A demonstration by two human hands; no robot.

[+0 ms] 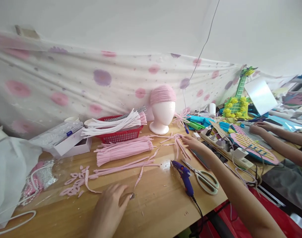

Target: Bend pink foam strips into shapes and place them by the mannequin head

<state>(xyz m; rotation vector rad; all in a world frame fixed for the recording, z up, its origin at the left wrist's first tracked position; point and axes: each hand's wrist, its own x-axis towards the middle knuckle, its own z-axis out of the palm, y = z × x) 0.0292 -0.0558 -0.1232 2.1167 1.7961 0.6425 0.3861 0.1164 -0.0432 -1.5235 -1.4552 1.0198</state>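
My left hand (111,206), slightly blurred, is low over the table with thumb and index finger apart. Its thumb tip is beside the metal end of a thin pink measuring tape (139,178). My right hand (192,142) stretches forward, its fingertips pinched at a loose group of pink pipe cleaners (178,145). Just behind stands a white foam head (163,114) wearing a pink wrapped cap (163,94). A thick bundle of pink pipe cleaners (124,152) lies left of centre, with looped pink pieces (75,181) nearer the left.
A purple glue gun (184,178) and scissors (206,181) lie below my right forearm. A red basket (121,135) holds white pipe cleaners (113,123). Right of my arm are a power strip (245,162) and cables. Another person's hands (258,129) work at far right.
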